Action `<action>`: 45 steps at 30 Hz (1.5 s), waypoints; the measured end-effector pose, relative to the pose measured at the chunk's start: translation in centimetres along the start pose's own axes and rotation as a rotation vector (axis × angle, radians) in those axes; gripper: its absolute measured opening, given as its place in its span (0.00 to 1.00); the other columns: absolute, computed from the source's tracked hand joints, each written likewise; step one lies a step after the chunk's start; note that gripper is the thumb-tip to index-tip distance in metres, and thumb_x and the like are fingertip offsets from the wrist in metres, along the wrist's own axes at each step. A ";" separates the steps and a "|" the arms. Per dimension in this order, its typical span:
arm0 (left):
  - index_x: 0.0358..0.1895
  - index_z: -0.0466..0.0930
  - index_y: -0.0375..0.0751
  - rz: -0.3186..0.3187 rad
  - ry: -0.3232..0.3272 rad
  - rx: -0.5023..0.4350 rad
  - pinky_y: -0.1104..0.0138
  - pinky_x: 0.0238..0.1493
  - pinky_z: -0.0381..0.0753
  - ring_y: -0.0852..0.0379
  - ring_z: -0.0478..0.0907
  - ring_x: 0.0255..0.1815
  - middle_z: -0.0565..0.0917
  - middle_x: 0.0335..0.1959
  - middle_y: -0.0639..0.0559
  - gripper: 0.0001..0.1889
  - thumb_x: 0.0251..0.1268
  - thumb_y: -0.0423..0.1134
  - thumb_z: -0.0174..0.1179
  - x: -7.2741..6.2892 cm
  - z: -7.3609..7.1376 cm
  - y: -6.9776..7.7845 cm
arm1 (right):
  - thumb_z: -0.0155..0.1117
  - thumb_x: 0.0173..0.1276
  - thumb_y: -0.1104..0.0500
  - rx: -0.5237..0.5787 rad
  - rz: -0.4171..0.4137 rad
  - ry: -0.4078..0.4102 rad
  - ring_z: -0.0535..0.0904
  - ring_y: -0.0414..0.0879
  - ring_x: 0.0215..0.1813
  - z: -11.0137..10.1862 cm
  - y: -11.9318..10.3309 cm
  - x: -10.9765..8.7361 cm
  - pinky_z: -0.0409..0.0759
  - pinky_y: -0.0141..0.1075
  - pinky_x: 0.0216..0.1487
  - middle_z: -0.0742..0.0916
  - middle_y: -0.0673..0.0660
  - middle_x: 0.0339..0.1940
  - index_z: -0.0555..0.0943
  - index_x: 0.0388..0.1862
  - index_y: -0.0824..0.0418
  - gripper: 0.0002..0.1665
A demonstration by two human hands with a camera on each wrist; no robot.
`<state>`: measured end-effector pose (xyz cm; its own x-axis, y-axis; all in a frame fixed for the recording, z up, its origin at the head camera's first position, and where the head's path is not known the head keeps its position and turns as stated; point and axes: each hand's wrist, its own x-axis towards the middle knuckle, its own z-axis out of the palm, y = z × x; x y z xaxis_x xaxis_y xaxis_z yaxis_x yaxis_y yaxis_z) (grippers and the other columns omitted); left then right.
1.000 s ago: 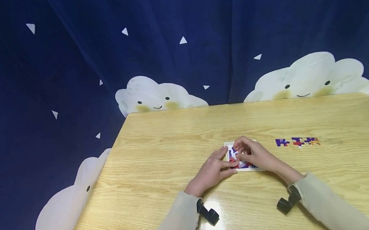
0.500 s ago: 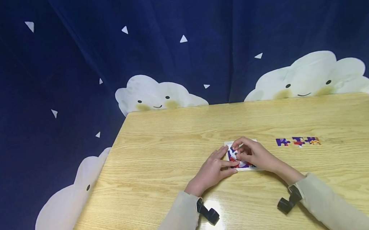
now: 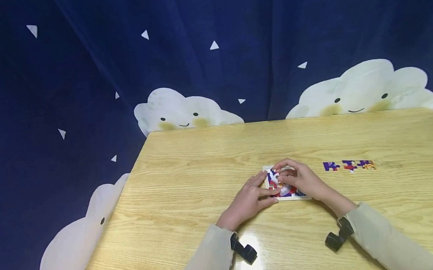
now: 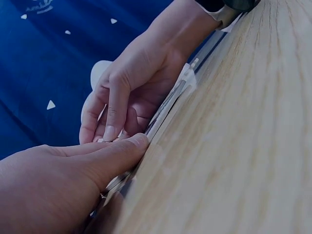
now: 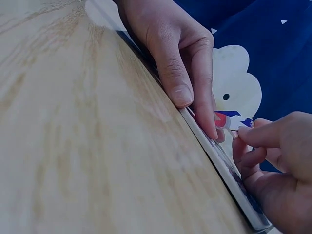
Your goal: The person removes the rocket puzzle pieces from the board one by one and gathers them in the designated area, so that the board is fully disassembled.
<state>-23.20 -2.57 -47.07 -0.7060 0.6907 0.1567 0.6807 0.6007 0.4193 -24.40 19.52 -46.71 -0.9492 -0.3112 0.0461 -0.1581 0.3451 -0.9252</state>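
A small jigsaw puzzle in a white-edged tray point(image 3: 291, 198) lies on the wooden table, its picture purple, red and white and partly covered by both hands. My left hand point(image 3: 247, 198) rests at the tray's left side, fingers fairly straight, the thumb along the near edge. Over the middle of the tray, my right hand point(image 3: 302, 182) pinches a puzzle piece point(image 5: 235, 120) between thumb and fingertips. In the right wrist view this piece is tilted up off the tray, showing red, white and blue, close to the left fingertips point(image 5: 209, 127).
To the right of the tray lie several loose puzzle pieces point(image 3: 350, 165) in a short row. The wooden table point(image 3: 188, 167) reaches back to a dark blue curtain point(image 3: 194, 52) printed with clouds and triangles.
My right fingers have shifted slightly up and away, and more of the puzzle picture shows beneath them. The left hand and the loose pieces have stayed where they were.
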 end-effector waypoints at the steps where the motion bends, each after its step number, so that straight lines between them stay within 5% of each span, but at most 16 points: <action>1: 0.58 0.81 0.60 0.004 0.003 0.002 0.54 0.80 0.56 0.47 0.55 0.80 0.61 0.76 0.41 0.18 0.67 0.54 0.59 0.0 0.0 0.0 | 0.57 0.73 0.64 0.011 0.004 0.001 0.82 0.35 0.45 0.0 0.0 0.0 0.82 0.25 0.42 0.79 0.67 0.59 0.75 0.58 0.63 0.16; 19: 0.59 0.80 0.62 -0.005 0.005 -0.008 0.56 0.80 0.56 0.48 0.55 0.80 0.61 0.77 0.42 0.18 0.67 0.55 0.59 0.0 -0.1 0.0 | 0.60 0.71 0.63 0.038 0.026 0.038 0.83 0.31 0.47 -1.6 0.5 -1.7 0.83 0.24 0.49 0.77 0.66 0.60 0.75 0.58 0.64 0.17; 40: 0.57 0.81 0.60 0.004 0.025 0.010 0.55 0.80 0.57 0.48 0.57 0.79 0.62 0.76 0.41 0.18 0.65 0.54 0.61 0.0 0.1 0.1 | 0.65 0.68 0.60 -0.030 0.024 0.126 0.80 0.23 0.49 -4.5 1.4 -4.7 0.80 0.18 0.51 0.80 0.37 0.52 0.75 0.58 0.67 0.21; 45: 0.57 0.82 0.60 0.004 0.028 0.000 0.55 0.80 0.56 0.48 0.57 0.79 0.62 0.76 0.41 0.18 0.65 0.53 0.61 0.0 0.1 0.0 | 0.65 0.68 0.59 -0.060 0.028 0.145 0.80 0.23 0.49 -5.2 1.6 -5.3 0.80 0.18 0.51 0.81 0.42 0.55 0.77 0.56 0.62 0.19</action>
<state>-23.15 -2.52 -47.18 -0.7084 0.6815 0.1834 0.6836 0.5981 0.4183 -21.04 26.39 -46.50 -0.9821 -0.1712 0.0788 -0.1431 0.4050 -0.9030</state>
